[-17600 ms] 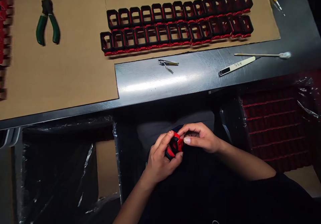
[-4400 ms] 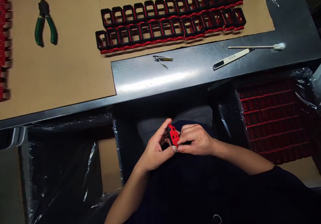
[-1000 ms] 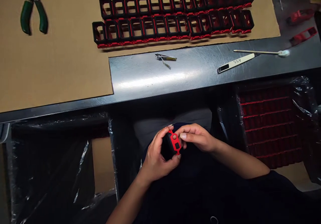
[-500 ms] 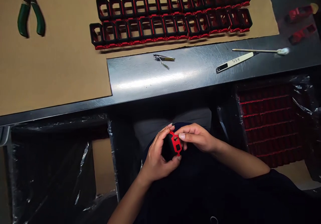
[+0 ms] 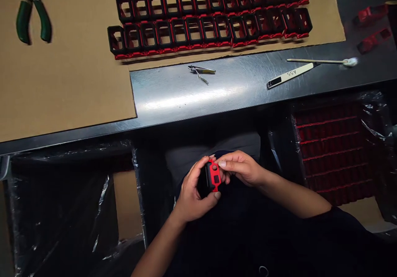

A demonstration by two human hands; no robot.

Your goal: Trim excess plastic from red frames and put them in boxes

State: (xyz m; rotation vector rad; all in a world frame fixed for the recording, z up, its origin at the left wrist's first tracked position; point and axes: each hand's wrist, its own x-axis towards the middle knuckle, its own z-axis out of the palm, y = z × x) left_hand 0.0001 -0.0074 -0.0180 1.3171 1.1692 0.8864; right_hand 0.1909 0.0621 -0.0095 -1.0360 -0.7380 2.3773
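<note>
My left hand (image 5: 192,196) is wrapped around a red-and-black plastic housing (image 5: 214,178) above my lap, thumb at its lower end and fingers at its upper end. The housing's red side faces right and has a round hole and a square opening. My right hand (image 5: 243,168) pinches the housing's upper right edge between thumb and index finger; the other fingers curl behind it, partly hidden. Similar black-and-red housings (image 5: 194,29) stand in two long rows on cardboard at the back of the bench.
On the metal bench edge (image 5: 173,99) lie nail clippers (image 5: 203,71), a white-handled tool (image 5: 290,75) marked A55 and a cotton swab (image 5: 322,61). Green-handled pliers (image 5: 45,22) rest on the cardboard (image 5: 68,74). A plastic-lined box (image 5: 335,157) of housings stands at right, another lined box (image 5: 62,210) at left.
Both hands and the housing have shifted slightly left in view, and the red side has turned a little more upright. The grip looks the same. The bench view has shifted slightly.
</note>
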